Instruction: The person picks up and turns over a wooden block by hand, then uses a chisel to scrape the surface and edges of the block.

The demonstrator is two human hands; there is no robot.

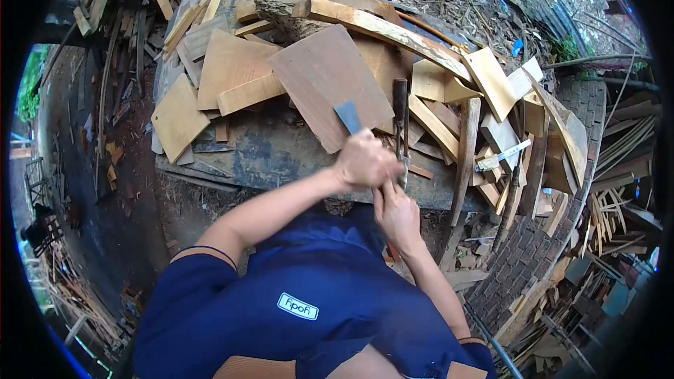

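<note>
My left hand [366, 159], closed, grips a hand tool with a wide flat blue-grey blade [347, 116]; the fingers cover its handle. The blade overlaps the lower part of a large brown square board [326, 74] that leans on other wood. Just below the left hand, my right hand [399, 219] is closed too, its curled fingers meeting the left hand in line with the tool. What the right fingers hold is hidden. Close to the hands on the right stands a long tool with a dark handle [400, 95].
A worn dark workbench [263, 158] carries pale boards [232, 63] on the left and piled offcuts on the right. A long beam [386, 28] lies across the back. White calipers [503, 155] rest among the right-hand pieces. Scrap wood [611, 224] and brick paving [523, 267] lie beyond.
</note>
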